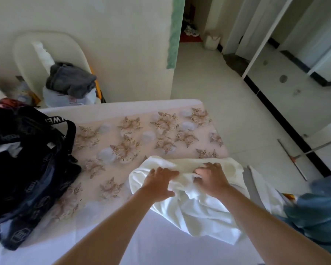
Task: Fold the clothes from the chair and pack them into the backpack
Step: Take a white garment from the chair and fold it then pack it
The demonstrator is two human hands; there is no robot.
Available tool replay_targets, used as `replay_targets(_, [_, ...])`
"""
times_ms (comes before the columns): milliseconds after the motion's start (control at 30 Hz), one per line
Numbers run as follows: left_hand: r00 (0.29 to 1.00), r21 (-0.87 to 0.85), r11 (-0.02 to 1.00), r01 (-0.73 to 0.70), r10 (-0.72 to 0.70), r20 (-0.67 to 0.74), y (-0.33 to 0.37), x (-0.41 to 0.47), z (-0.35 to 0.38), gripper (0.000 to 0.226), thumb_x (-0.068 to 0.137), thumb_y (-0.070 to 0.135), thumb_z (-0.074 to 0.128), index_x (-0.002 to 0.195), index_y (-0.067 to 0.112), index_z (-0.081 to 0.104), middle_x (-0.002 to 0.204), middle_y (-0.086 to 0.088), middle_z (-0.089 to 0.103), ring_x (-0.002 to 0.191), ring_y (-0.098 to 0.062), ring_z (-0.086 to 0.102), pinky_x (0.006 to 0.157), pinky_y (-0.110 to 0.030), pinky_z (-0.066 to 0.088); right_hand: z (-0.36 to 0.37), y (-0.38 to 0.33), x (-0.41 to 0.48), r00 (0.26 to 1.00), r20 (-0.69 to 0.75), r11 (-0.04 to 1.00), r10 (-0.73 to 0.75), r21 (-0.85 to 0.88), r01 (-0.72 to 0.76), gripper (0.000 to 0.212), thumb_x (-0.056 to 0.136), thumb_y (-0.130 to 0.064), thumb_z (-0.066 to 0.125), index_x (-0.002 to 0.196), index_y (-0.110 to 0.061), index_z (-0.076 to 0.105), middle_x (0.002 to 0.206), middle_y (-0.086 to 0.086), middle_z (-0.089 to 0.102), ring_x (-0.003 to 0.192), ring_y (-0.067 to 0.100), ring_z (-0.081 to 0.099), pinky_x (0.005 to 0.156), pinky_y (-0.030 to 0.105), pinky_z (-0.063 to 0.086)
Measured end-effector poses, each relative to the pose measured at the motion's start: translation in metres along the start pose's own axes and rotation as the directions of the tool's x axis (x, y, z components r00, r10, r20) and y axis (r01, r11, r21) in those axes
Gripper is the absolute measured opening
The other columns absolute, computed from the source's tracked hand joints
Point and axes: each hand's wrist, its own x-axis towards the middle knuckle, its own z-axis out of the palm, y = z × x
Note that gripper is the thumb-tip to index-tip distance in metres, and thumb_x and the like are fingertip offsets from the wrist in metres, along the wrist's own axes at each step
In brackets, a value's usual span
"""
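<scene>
Left hand (159,180): fingers curled, grabs the white cloth (189,207).
Right hand (210,176): curled, grabs it too.
Backpack (27,159): on the bed (122,115), far left.

The floral-covered bed (122,115) bears a dark backpack (27,159) at left and a crumpled white garment (199,213).

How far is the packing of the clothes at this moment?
Partly done: white cloth already shows inside the backpack. In hand: the left hand and right hand grip a white garment on the bed, not yet folded. Left: a grey garment waits on the chair.
</scene>
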Motion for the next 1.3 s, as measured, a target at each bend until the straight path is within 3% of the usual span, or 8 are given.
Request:
replay_targets(200, [0.827,-0.002,0.996,0.090,-0.076,-0.557,-0.020,0.034,-0.038,0.015,0.087,0.021,0.065,0.098,0.020,0.075,0.090,-0.001,0.061,0.085,-0.021,0.055,0.071,-0.036,0.053,-0.048,0.019,0.058,0.977,-0.152,0.959,-0.149,-0.263,0.105,0.015,0.083,-0.043,0.069,0.089,-0.032,0.077,0.087,-0.001,0.060,0.078,0.023,0.058,0.073,0.037,0.040])
replay_targets(333, [0.787,-0.229,0.923,0.309,-0.383,-0.484,-0.029,0.061,-0.110,0.024,0.099,0.035,0.048,0.104,0.025,0.069,0.076,0.006,0.059,0.065,-0.016,0.055,0.047,-0.022,0.037,-0.094,-0.005,0.119,0.986,-0.130,0.994,0.100,-0.017,-0.103,0.028,0.101,-0.041,0.051,0.103,-0.021,0.070,0.092,0.005,0.071,0.086,0.029,0.067,0.062,0.031,0.035])
replay_targets(467, [0.744,-0.582,0.768,0.268,-0.548,-0.381,-0.046,0.079,-0.125,0.047,0.097,0.031,0.052,0.142,0.023,0.039,0.116,-0.009,0.066,0.092,-0.026,0.067,0.066,-0.033,0.052,-0.098,-0.015,0.160,0.980,-0.049,0.881,0.192,0.449,-0.150,0.048,0.100,-0.021,0.048,0.148,-0.026,0.043,0.140,0.005,0.058,0.124,0.028,0.056,0.093,0.033,0.047])
replay_targets(567, [0.790,-0.495,0.822,0.282,-0.492,-0.367,-0.047,0.071,-0.100,0.072,0.096,0.029,0.058,0.154,0.026,0.016,0.156,-0.007,0.026,0.124,-0.028,0.050,0.091,-0.039,0.051,-0.072,-0.017,0.150,0.993,0.099,0.875,0.067,0.473,-0.107,0.077,0.098,-0.013,0.053,0.159,-0.027,0.008,0.166,0.001,0.012,0.149,0.022,0.023,0.117,0.038,0.030])
replay_targets(833, [0.996,0.122,0.991,-0.047,0.055,-0.067,-0.022,0.045,0.014,0.077,0.076,0.063,0.065,0.145,0.044,0.037,0.164,0.002,0.003,0.147,-0.022,0.004,0.118,-0.050,0.015,0.028,-0.004,0.071,0.964,0.222,0.987,-0.144,0.099,0.125,0.058,0.084,-0.023,0.054,0.142,-0.020,0.048,0.163,0.014,0.017,0.151,0.033,0.015,0.119,0.053,0.021])
replay_targets(1000, [0.995,0.095,0.994,0.045,-0.036,-0.094,-0.030,0.037,0.018,0.037,0.089,0.020,0.063,0.123,0.032,0.060,0.149,0.002,0.026,0.131,-0.024,0.034,0.103,-0.043,0.041,0.031,-0.007,0.055,0.968,0.221,0.992,-0.119,0.072,0.106,0.063,0.082,-0.041,0.029,0.138,-0.027,0.051,0.156,0.010,0.027,0.142,0.031,0.030,0.112,0.046,0.032])
replay_targets(1167, [0.985,0.093,0.991,0.091,-0.076,-0.152,-0.068,0.033,-0.022,0.034,0.096,0.004,0.047,0.124,0.017,0.061,0.122,-0.005,0.049,0.111,-0.024,0.053,0.093,-0.035,0.052,0.035,-0.013,0.059,0.939,0.329,0.993,-0.098,0.095,0.071,0.066,0.090,-0.020,0.054,0.153,-0.030,0.034,0.166,0.001,0.005,0.152,0.022,0.009,0.123,0.043,0.011])
replay_targets(1300, [0.832,0.068,0.849,0.524,-0.494,-0.252,-0.122,0.016,-0.052,0.026,0.096,0.018,0.058,0.122,0.014,0.056,0.120,-0.008,0.053,0.106,-0.022,0.056,0.087,-0.029,0.053,0.036,-0.014,0.058,0.960,0.270,0.992,-0.073,0.118,0.043,0.065,0.084,-0.013,0.060,0.146,-0.025,0.046,0.165,0.009,0.014,0.150,0.028,0.018,0.121,0.049,0.020])
